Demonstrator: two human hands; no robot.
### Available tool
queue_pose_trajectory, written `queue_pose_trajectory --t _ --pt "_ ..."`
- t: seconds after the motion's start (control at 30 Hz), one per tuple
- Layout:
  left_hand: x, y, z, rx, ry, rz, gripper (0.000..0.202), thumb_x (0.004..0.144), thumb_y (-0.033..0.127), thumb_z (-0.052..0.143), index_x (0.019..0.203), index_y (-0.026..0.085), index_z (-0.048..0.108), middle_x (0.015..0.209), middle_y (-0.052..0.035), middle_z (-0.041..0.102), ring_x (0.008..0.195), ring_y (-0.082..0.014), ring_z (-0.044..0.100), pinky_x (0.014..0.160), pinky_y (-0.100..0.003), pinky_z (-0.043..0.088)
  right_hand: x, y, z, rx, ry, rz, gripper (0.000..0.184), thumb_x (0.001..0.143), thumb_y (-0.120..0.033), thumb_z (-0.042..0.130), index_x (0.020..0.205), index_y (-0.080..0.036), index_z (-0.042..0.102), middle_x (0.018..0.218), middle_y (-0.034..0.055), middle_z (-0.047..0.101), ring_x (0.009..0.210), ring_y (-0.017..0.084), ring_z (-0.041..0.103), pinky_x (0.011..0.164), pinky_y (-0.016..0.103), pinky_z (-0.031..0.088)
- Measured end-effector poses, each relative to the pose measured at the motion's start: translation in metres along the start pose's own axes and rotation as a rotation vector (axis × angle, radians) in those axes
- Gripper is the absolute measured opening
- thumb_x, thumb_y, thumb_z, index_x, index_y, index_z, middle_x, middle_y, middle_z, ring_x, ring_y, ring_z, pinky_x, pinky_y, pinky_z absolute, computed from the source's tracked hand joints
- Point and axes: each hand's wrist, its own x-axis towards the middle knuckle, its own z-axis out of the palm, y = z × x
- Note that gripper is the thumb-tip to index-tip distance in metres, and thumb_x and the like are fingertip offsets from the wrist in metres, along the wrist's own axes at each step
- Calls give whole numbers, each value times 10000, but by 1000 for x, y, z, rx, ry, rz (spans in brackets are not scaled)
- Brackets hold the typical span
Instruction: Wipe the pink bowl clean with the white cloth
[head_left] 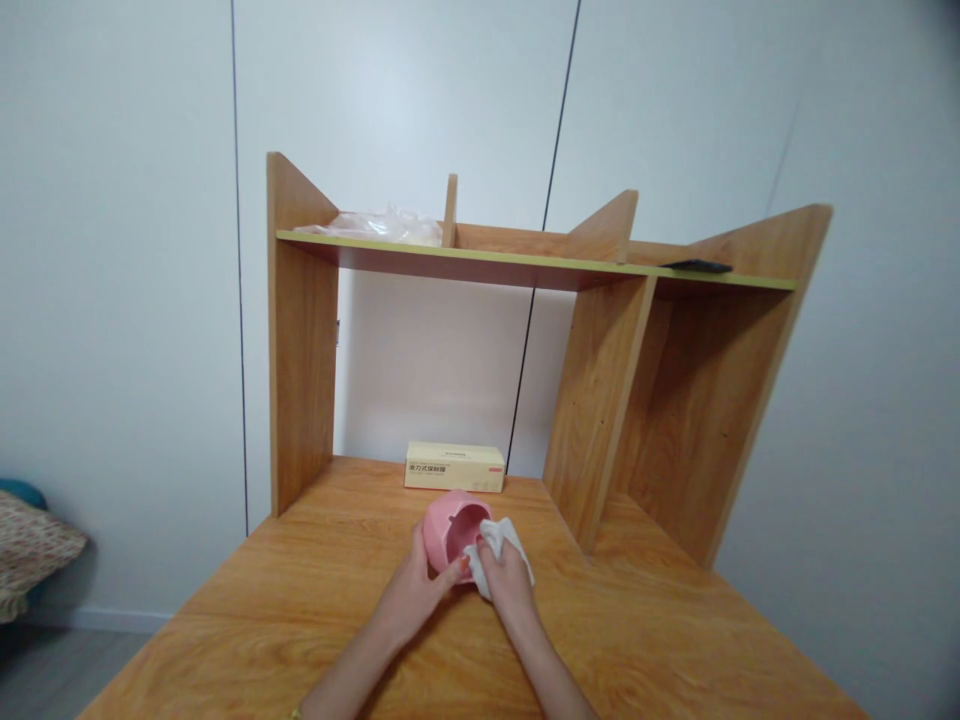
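Observation:
A round pink container (441, 525) with a wide opening is tilted on its side, its mouth turned toward the right. My left hand (421, 580) grips it from the left and below, the thumb at the lower rim. In my right hand (507, 578) is a crumpled white tissue (517, 545), pressed at the container's opening. Part of the tissue reaches the rim, and my right fingertips are partly covered by it. Right behind the container lies a long cream-coloured box (454, 468) with printed lettering.
The wooden desk (645, 640) carries a shelf unit (304, 350) at its back, with upright panels left and right. Clear plastic bags (386, 226) and a flat dark object (697, 266) lie on its upper shelf. Patterned fabric (34, 550) shows at far left.

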Motion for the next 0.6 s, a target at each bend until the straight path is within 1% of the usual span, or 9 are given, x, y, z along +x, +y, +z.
queue_pose_trajectory --t 0.07,0.13,0.2,0.27,0.37,0.5,0.6 --pt "2 0 0 41 74 -34 612 762 449 529 1249 107 389 1062 -132 648 944 -234 619 832 -329 466 -2 -4 2 -18 10 -17 359 809 -357 383 947 -145 639 831 77 692 775 209 645 676 258 457" --pt "5 -1 -2 107 135 -47 543 750 395 535 1209 120 437 979 -107 670 863 -224 634 775 -320 479 -4 -9 2 -56 34 -42 335 800 -347 413 962 -156 637 844 70 693 789 207 643 690 258 454" --pt "7 0 -6 155 170 -49 511 738 341 538 1197 131 459 956 -94 675 833 -211 638 753 -304 483 -7 -15 0 -101 62 -76 340 805 -331 423 1024 -166 624 880 69 692 819 206 641 714 261 451" --pt "8 1 -8 183 193 -55 502 734 309 531 1200 133 468 974 -94 674 846 -204 641 756 -286 483 -9 -20 -3 -165 104 -110 383 814 -325 431 1128 -165 582 934 84 686 864 215 635 742 271 446" --pt "7 4 -11 248 188 -70 504 729 306 530 1201 136 485 985 -102 680 876 -216 645 759 -279 480 -10 -22 -7 -269 168 -164 478 823 -310 447 1268 -138 476 976 117 674 938 242 614 794 303 436" --pt "3 10 -13 375 128 -73 525 691 293 562 1193 148 519 995 -108 688 898 -248 643 774 -297 473 -8 -18 -10 -304 181 -239 524 810 -280 482 1314 -152 419 987 106 675 974 247 599 830 320 426" --pt "-1 14 -13 402 91 -28 541 693 279 551 1218 155 509 1071 -109 667 943 -257 632 821 -314 462 -6 -13 -8 -289 145 -182 560 789 -298 508 1321 -156 404 982 106 677 929 245 622 777 311 446"
